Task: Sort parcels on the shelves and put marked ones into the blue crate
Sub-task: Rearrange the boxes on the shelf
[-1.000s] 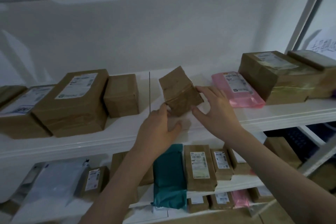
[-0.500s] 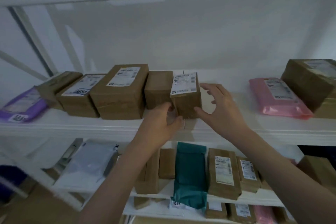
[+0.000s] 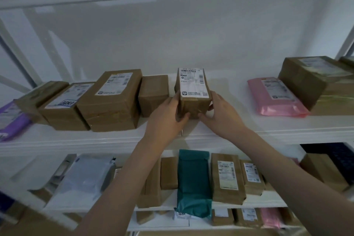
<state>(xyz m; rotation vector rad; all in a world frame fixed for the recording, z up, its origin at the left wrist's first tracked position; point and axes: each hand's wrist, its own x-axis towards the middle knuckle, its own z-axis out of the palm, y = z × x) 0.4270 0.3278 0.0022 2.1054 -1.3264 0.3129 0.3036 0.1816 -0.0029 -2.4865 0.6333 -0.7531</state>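
A small brown cardboard parcel [image 3: 193, 92] with a white label on top sits on the upper white shelf [image 3: 249, 130]. My left hand [image 3: 166, 113] grips its left front corner, thumb on the front face. My right hand [image 3: 220, 113] holds its right side, thumb under the front edge. To its left stands a plain brown box [image 3: 153, 94], then several larger labelled boxes [image 3: 113, 99]. A dark blue crate [image 3: 337, 161] shows at the right edge, below the upper shelf.
A pink mailer bag [image 3: 275, 97] and a big taped box [image 3: 310, 78] lie to the right. A purple bag [image 3: 9, 119] lies far left. The lower shelf holds a teal bag [image 3: 193, 182], a grey bag [image 3: 86, 176] and several brown parcels [image 3: 226, 176].
The small parcel went from tilted with a bare face up to flat with its label on top, set beside the plain box. Both hands now clasp its sides.
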